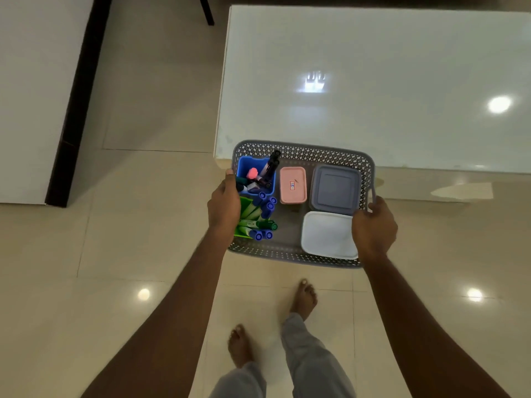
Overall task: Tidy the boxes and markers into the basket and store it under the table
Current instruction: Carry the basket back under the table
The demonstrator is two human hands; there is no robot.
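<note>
I hold a grey perforated basket (301, 153) in the air at the near edge of the white table (373, 81). My left hand (224, 206) grips its left rim and my right hand (373, 225) grips its right handle. Inside stand a blue cup (244, 168) with markers (270, 168), a green holder (245, 203) with blue-capped and green markers (265, 206), a pink box (293, 185), a grey-blue box (335, 189) and a white box (326, 235).
Glossy beige floor tiles lie all around, and my bare feet (304, 297) stand just behind the basket. A second white table with a dark edge (74, 110) is at the left. A dark chair leg (207, 10) shows at the top.
</note>
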